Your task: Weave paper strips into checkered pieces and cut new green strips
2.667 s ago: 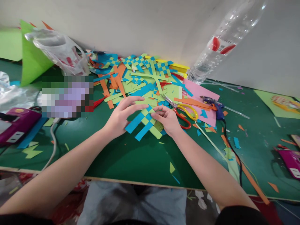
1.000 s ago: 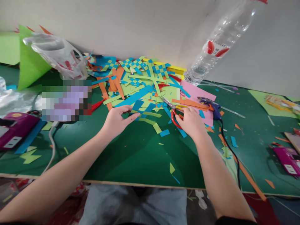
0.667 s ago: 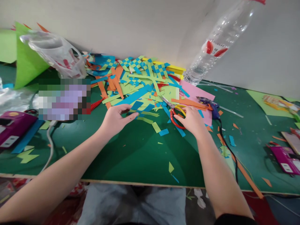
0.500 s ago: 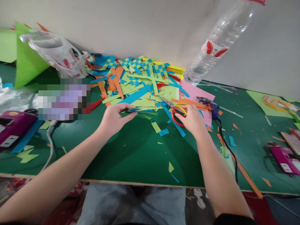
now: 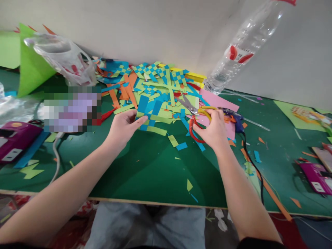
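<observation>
Between the front edge of the green-topped desk point(image 5: 158, 176) and the paper pile point(image 5: 160, 90) by its back edge, the left hand point(image 5: 123, 127) pinches a blue-and-green woven paper strip piece point(image 5: 152, 118) between thumb and fingers. The right hand point(image 5: 217, 130) is closed around metal scissors with red and yellow handles point(image 5: 192, 110), blades parted, clear of the woven piece. Its checkered centre looks done; long strip ends jut out untrimmed. Several blue-and-green checkered paper pieces point(image 5: 150, 70) lie toward the back edge, apparently woven already.
</observation>
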Available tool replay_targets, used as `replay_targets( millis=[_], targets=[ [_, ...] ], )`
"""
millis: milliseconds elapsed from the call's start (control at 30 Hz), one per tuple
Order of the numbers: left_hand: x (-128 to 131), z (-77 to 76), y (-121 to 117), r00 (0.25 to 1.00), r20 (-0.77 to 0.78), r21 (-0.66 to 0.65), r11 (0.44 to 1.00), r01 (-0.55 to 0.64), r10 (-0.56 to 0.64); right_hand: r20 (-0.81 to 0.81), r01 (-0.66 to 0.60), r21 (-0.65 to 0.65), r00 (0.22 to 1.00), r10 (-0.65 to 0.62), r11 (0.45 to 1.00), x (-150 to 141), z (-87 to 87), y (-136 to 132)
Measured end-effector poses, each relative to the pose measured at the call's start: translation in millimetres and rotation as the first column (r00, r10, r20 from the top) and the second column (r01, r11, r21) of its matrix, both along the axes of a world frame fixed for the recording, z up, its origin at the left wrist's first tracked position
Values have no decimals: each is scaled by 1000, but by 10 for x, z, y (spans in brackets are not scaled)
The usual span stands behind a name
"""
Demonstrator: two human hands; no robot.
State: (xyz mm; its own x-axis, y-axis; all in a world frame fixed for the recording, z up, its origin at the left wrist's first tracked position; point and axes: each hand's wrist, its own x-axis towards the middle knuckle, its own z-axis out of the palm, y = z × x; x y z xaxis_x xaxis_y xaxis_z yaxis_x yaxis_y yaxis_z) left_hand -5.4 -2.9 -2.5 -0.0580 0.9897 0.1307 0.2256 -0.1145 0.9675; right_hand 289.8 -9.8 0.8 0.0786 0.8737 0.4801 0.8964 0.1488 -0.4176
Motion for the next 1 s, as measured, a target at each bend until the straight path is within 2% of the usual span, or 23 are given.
replay_targets(
  millis=[133, 333, 467, 733, 1000],
  targets=[
    [-9, -12, 12, 996, 89, -30, 999, 30, -27, 87, -169, 76, 983, 163, 983, -91, 66, -76],
    [8, 36, 0, 992, 127, 12, 1000, 5, -6, 104, -315, 40, 945, 310, 948, -161, 118, -199],
    [8, 51, -5, 997, 72, 56, 998, -24, 19, 164, -410, 26, 902, 400, 912, -175, 119, -220],
    [-10, 68, -21, 997, -28, 119, 991, -61, 65, 235, -439, 62, 879, 414, 896, -164, 108, -202],
    [4, 114, -44, 992, -108, 116, 992, -59, 72, 319, -410, 38, 869, 378, 911, -164, 91, -206]
  ],
)
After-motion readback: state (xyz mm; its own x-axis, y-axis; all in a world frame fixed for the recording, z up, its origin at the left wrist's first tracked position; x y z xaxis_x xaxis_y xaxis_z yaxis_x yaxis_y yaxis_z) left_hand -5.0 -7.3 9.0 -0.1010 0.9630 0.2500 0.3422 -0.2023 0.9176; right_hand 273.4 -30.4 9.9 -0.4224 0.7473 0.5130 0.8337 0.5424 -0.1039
